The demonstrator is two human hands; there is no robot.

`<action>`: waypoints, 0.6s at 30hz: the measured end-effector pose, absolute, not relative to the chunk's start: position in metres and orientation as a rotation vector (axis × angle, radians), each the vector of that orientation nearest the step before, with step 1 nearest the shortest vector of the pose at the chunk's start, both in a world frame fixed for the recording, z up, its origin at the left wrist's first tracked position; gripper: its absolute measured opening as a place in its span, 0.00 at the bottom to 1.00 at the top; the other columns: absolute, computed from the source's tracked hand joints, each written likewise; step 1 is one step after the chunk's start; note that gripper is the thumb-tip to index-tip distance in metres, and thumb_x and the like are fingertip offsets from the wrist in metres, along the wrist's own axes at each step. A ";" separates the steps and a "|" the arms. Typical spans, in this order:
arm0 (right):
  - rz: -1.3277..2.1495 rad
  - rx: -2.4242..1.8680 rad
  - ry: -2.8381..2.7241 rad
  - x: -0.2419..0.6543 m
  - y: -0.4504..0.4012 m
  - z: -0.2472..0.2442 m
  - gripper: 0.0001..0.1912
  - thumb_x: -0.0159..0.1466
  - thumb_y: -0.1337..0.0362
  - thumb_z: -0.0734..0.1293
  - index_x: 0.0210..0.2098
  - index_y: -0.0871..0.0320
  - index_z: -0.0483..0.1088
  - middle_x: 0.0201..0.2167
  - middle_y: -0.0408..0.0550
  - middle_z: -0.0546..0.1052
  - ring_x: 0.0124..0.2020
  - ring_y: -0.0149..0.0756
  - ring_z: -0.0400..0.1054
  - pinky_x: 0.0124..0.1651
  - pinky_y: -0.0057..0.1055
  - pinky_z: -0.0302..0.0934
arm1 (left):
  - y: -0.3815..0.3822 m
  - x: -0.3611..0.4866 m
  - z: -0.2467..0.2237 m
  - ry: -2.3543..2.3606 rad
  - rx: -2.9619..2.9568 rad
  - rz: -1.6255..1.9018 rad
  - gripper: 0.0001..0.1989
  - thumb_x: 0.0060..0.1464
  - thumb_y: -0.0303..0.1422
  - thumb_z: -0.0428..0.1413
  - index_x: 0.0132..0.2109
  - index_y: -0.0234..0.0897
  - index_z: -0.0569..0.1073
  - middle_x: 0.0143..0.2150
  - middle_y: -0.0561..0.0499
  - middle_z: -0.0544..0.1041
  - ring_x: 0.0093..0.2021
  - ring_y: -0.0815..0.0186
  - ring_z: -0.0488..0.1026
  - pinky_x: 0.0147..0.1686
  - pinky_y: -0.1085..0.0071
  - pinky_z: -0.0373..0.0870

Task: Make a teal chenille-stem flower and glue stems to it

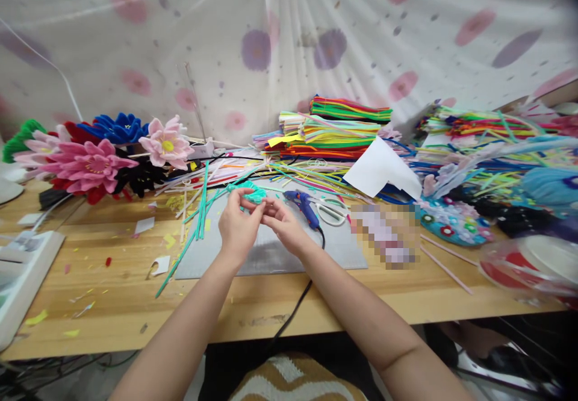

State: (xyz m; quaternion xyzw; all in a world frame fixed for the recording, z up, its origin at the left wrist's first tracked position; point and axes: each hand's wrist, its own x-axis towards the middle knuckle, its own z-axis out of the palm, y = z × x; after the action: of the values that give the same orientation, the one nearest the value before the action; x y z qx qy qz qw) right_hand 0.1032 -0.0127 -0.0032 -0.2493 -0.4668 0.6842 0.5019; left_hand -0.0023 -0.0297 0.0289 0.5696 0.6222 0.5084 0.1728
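Note:
Between my hands is a bunched turquoise pipe-cleaner piece (253, 191), held above the grey mat (280, 259). My left hand (239, 221) is closed around its near left side, thumb and fingers pinched. My right hand (282, 223) meets the left at the fingertips, its fingers pinched at the piece's near right edge. Part of the piece is hidden behind the fingers. Several straight green pipe cleaners (203, 205) lie left of my hands. Just right of my hands rest a blue glue gun (305, 208) and white-handled scissors (333, 211).
Fuzzy flowers (93, 163) stand at the left behind a white box (31, 286). Bundles of coloured pipe cleaners (334, 130) are stacked at the back. White paper (382, 169) and a clear plastic tub (530, 268) are at the right. The glue gun's black cord (298, 310) crosses the front edge.

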 end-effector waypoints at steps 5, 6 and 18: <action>1.621 -0.640 -1.131 0.094 -0.010 0.002 0.15 0.50 0.58 0.68 0.30 0.55 0.59 0.25 0.38 0.69 0.26 0.26 0.63 0.31 0.26 0.61 | -0.019 0.000 0.027 1.687 1.459 1.506 0.21 0.41 0.37 0.60 0.43 0.37 0.67 0.25 0.55 0.70 0.23 0.71 0.67 0.23 0.75 0.60; 1.598 -0.657 -1.151 0.095 -0.009 0.002 0.14 0.50 0.58 0.68 0.30 0.55 0.59 0.23 0.37 0.67 0.23 0.25 0.60 0.27 0.24 0.59 | -0.018 -0.001 0.026 1.655 1.442 1.512 0.21 0.41 0.37 0.60 0.44 0.36 0.67 0.25 0.55 0.70 0.22 0.72 0.66 0.22 0.75 0.60; 1.231 -0.650 -1.575 0.122 -0.011 0.024 0.13 0.54 0.51 0.66 0.29 0.54 0.70 0.26 0.43 0.70 0.29 0.31 0.62 0.33 0.30 0.57 | -0.063 -0.017 0.069 1.261 1.684 1.367 0.12 0.44 0.36 0.59 0.38 0.38 0.72 0.25 0.54 0.70 0.23 0.73 0.65 0.20 0.76 0.64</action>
State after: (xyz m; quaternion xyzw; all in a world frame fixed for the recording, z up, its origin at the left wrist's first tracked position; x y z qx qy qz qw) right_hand 0.1222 -0.0111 0.0241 -0.2684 -0.6502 0.5084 0.4967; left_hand -0.0171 -0.0627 0.0694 0.6378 0.4775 0.5180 0.3112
